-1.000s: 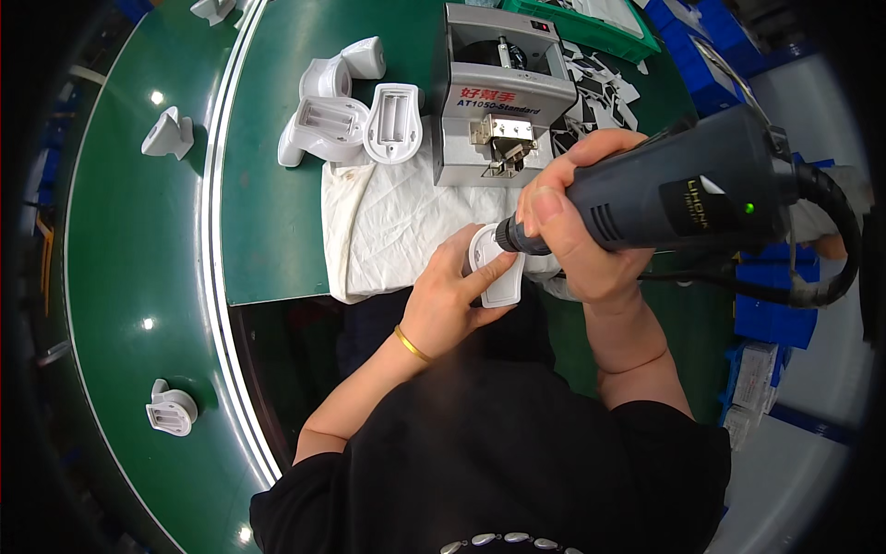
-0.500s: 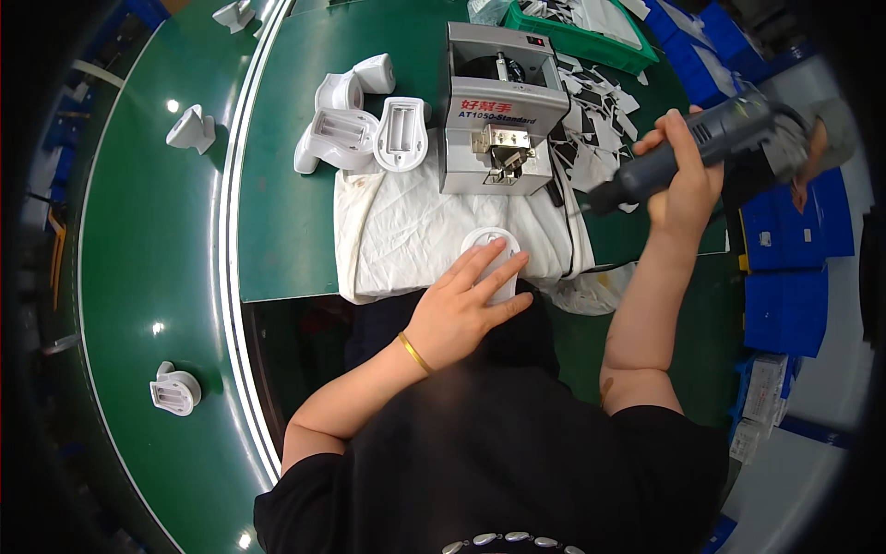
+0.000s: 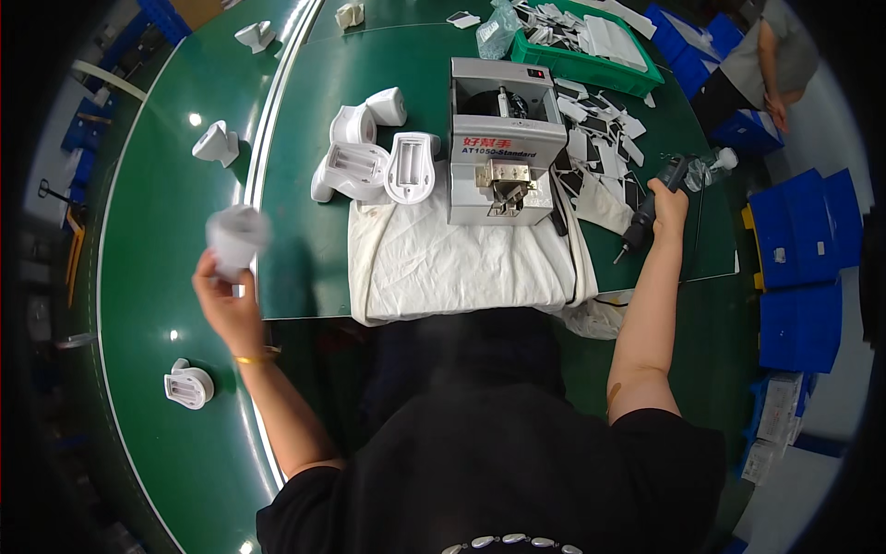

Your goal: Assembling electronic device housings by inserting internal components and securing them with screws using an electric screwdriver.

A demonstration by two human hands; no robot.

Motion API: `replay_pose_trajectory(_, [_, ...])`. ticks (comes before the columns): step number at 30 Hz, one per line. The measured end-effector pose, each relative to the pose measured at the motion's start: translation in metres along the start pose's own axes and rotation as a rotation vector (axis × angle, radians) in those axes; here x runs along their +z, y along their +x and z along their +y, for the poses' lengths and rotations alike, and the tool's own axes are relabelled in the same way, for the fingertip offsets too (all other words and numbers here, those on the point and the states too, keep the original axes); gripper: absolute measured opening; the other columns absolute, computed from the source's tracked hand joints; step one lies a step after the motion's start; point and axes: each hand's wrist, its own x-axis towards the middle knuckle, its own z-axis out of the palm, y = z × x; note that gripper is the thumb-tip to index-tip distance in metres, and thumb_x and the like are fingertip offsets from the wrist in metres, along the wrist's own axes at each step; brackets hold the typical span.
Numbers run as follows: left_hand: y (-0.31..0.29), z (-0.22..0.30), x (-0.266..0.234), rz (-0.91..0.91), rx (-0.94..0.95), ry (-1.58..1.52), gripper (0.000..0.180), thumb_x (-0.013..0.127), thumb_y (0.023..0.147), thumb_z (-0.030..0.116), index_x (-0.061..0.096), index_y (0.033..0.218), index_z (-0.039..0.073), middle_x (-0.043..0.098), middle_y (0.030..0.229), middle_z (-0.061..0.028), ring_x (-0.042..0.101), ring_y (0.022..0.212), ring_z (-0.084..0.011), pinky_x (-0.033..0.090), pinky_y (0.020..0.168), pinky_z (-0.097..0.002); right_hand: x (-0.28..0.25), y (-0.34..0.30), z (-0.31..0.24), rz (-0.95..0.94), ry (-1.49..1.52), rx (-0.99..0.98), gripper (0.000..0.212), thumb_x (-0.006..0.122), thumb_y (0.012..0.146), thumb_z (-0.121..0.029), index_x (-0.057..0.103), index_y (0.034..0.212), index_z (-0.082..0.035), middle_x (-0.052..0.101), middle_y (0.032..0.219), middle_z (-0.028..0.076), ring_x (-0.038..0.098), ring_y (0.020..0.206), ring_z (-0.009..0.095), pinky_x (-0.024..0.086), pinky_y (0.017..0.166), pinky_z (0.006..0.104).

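Out at the left, over the edge of the conveyor belt [image 3: 157, 305], my left hand [image 3: 231, 309] grips a white plastic housing [image 3: 236, 242], which is blurred by motion. My right hand [image 3: 671, 205] is wrapped round a dark electric screwdriver [image 3: 649, 214], its bit pointing down near the right side of the table. A grey screw feeder [image 3: 506, 138] stands at the middle. Left of it, several white housings rest together, one with its open battery compartment [image 3: 411, 168] facing up. A white cloth [image 3: 461, 268] covers the table's front edge.
More white housings [image 3: 189, 385] sit spaced along the belt. Behind the feeder is a green crate [image 3: 591, 46] of flat pieces, with loose black-and-white pieces [image 3: 600, 138] scattered beside it. Blue bins [image 3: 798, 240] stand at right; another person [image 3: 766, 65] is at the far right.
My left hand has moved from the cloth to the belt side with the white housing. My right hand has lowered the screwdriver toward the table. The other person now shows farther back.
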Motion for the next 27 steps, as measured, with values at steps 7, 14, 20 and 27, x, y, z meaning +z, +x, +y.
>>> replay_pose_trajectory(7, [0.049, -0.133, -0.056, 0.232, -0.480, 0.316, 0.055, 0.078, 0.077, 0.027, 0.052, 0.112, -0.006, 0.060, 0.105, -0.0150, 0.057, 0.089, -0.0225, 0.047, 0.085, -0.0331, 0.000, -0.009, -0.007, -0.012, -0.207, -0.042, 0.038, 0.076, 0.068, -0.024, 0.062, 0.089, 0.005, 0.066, 0.087, 0.017, 0.064, 0.078, 0.028, 0.049, 0.072, 0.0381])
replay_pose_trajectory(14, [0.014, -0.107, -0.094, 0.177, -0.254, 0.682, 0.073, 0.079, 0.076, 0.034, 0.049, 0.130, -0.006, 0.058, 0.126, -0.0217, 0.055, 0.116, -0.0341, 0.039, 0.103, -0.0385, 0.002, -0.007, 0.009, 0.143, -0.533, -0.163, 0.063, 0.079, 0.073, -0.032, 0.057, 0.116, 0.007, 0.064, 0.107, 0.021, 0.064, 0.094, 0.033, 0.051, 0.081, 0.0377])
replay_pose_trajectory(20, [0.001, 0.036, -0.136, -0.121, -0.629, 1.382, 0.075, 0.083, 0.066, 0.035, 0.055, 0.134, 0.019, 0.038, 0.150, -0.0118, 0.039, 0.132, -0.0370, 0.033, 0.110, -0.0441, 0.017, -0.024, -0.028, 0.280, -0.822, -0.585, 0.067, 0.079, 0.073, -0.037, 0.056, 0.125, -0.001, 0.063, 0.115, 0.022, 0.063, 0.102, 0.038, 0.050, 0.089, 0.0414])
replay_pose_trajectory(27, [-0.024, -0.013, -0.218, -0.402, -0.576, 1.258, 0.099, 0.089, 0.046, 0.023, 0.050, 0.137, 0.024, 0.036, 0.151, -0.0047, 0.040, 0.127, -0.0407, 0.038, 0.106, -0.0485, 0.106, -0.057, -0.080, -0.449, -0.695, -0.482, 0.053, 0.072, 0.081, -0.037, 0.061, 0.120, -0.003, 0.067, 0.108, 0.019, 0.063, 0.104, 0.034, 0.051, 0.088, 0.0421])
